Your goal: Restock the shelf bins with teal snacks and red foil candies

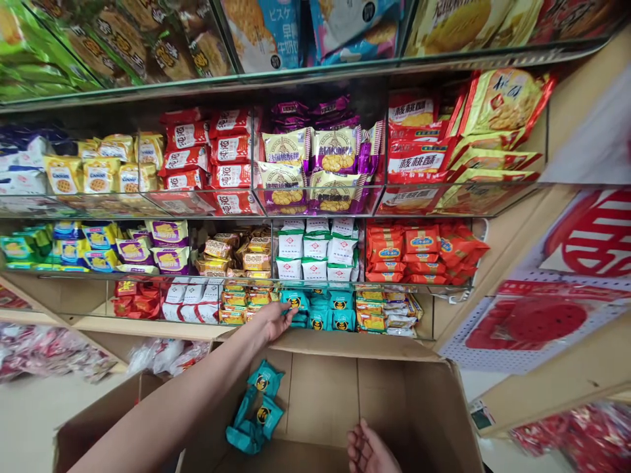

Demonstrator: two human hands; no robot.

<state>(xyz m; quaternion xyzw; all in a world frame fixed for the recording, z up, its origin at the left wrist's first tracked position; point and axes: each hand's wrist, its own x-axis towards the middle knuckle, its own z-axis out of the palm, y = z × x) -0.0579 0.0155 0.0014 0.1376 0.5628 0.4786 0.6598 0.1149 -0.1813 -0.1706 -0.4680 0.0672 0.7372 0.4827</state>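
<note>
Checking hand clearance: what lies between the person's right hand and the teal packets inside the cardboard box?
In the head view, only bare box floor shows between the right hand and the teal packets.

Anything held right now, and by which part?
Left hand is at a teal packet, lower edge; whether gripped can't be told. Right hand: nothing visible.

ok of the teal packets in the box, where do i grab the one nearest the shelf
Probably pinch that teal packet by its right end, coming from above and the right: the cardboard box is open on top, that end points over bare cardboard, and other teal packets crowd its near side.
</note>
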